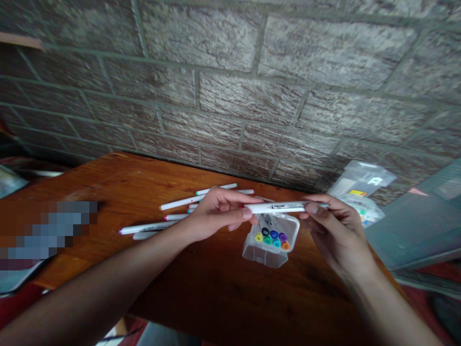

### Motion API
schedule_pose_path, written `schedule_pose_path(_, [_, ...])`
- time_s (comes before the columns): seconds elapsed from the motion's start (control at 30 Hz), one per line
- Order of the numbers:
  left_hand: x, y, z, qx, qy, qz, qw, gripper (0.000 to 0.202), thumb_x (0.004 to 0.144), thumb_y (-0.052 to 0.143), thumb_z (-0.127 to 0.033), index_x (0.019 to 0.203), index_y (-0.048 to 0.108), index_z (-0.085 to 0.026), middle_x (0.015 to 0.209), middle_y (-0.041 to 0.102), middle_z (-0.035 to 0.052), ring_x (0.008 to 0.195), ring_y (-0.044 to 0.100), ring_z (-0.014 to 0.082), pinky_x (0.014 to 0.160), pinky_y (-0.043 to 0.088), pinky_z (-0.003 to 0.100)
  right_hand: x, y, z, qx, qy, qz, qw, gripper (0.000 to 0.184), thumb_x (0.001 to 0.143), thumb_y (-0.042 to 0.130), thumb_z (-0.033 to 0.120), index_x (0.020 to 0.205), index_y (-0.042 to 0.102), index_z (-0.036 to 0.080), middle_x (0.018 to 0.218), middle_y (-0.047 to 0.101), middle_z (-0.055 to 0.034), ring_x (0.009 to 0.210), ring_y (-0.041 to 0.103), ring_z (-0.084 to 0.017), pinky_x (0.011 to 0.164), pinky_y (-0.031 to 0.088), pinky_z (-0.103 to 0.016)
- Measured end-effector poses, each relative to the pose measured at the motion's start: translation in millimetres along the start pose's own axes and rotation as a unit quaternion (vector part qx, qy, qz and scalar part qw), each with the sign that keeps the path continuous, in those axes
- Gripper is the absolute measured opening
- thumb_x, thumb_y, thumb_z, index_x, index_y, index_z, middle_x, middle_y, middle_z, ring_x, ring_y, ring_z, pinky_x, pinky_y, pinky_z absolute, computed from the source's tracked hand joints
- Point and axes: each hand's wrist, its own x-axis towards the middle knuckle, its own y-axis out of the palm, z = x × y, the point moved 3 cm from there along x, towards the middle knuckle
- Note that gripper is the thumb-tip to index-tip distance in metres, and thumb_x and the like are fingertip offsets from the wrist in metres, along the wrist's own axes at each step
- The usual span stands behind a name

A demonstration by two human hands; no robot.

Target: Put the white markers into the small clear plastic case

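Both my hands hold a white marker [277,207] level above a wooden table [118,180]. My left hand [219,211] grips its left end, and my right hand [324,226] pinches its right end between thumb and fingers. Just below the marker stands a clear plastic box [264,254] packed with several markers, their round caps showing purple, blue, green, yellow and orange. Several loose white markers lie left of my left hand, among them one [180,202] and another [144,227]. My left hand partly hides this pile.
A brick wall [216,96] rises along the table's far edge. Clear plastic bags [360,181] lie at the far right corner, beside a grey flat panel [406,226]. A blurred object [46,230] sits at the table's left side.
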Motion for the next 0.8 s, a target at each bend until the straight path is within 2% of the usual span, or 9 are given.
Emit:
schedule_pose_path(0.17, [-0.3, 0.1, -1.5, -0.035, 0.011, 0.021, 0.999, 0.037, 0.089, 0.084, -0.031, 0.125, 0.082, -0.024, 0.089, 0.082, 0.0104, 0.055, 0.047, 0.0077, 0.051, 0.033, 0.024, -0.5, 0.7, 1.1, 0.007, -0.001, 0.012, 1.0, 0.026, 0.066, 0.1, 0.042, 0.083, 0.086, 0.028, 0.062, 0.077, -0.0011, 0.047, 0.058, -0.011, 0.041, 0.04, -0.02])
schedule_pose_path(0.33, [1.1, -0.4, -2.1, -0.072, 0.021, 0.021, 0.997, 0.032, 0.09, 0.08, -0.029, 0.122, 0.083, -0.022, 0.091, 0.083, 0.013, 0.053, 0.051, 0.0079, 0.051, 0.034, 0.024, -1.2, 1.5, 1.0, 0.022, 0.009, 0.01, 1.0, 0.028, 0.062, 0.103, 0.042, 0.081, 0.087, 0.028, 0.061, 0.077, -0.0008, 0.045, 0.054, -0.007, 0.042, 0.04, -0.016])
schedule_pose_path(0.63, [4.3, -0.8, 1.7, -0.124, 0.01, -0.013, 0.992, 0.027, 0.09, 0.076, -0.024, 0.113, 0.086, -0.017, 0.083, 0.083, 0.0137, 0.05, 0.052, 0.0078, 0.049, 0.036, 0.023, -1.3, 1.9, 1.5, 0.018, 0.006, -0.001, 1.0, 0.031, 0.058, 0.105, 0.043, 0.08, 0.087, 0.028, 0.063, 0.078, -0.0003, 0.047, 0.058, -0.005, 0.046, 0.046, -0.012])
schedule_pose_path(0.73, [4.7, -0.1, 1.4, -0.121, 0.01, -0.022, 0.992, 0.027, 0.091, 0.076, -0.026, 0.115, 0.085, -0.017, 0.081, 0.082, 0.0125, 0.049, 0.052, 0.0077, 0.048, 0.036, 0.022, -2.0, 0.7, 0.9, 0.014, 0.009, -0.011, 1.0, 0.033, 0.056, 0.105, 0.043, 0.079, 0.087, 0.027, 0.064, 0.078, -0.0009, 0.053, 0.066, -0.007, 0.05, 0.05, -0.012])
schedule_pose_path(0.8, [4.5, 0.2, 1.0, -0.106, 0.014, -0.021, 0.994, 0.027, 0.091, 0.077, -0.027, 0.116, 0.085, -0.019, 0.082, 0.082, 0.0116, 0.049, 0.052, 0.0074, 0.048, 0.036, 0.022, -2.2, 0.0, 0.3, 0.015, 0.01, -0.013, 1.0, 0.033, 0.057, 0.105, 0.043, 0.08, 0.087, 0.027, 0.064, 0.079, -0.0008, 0.053, 0.066, -0.007, 0.05, 0.05, -0.012])
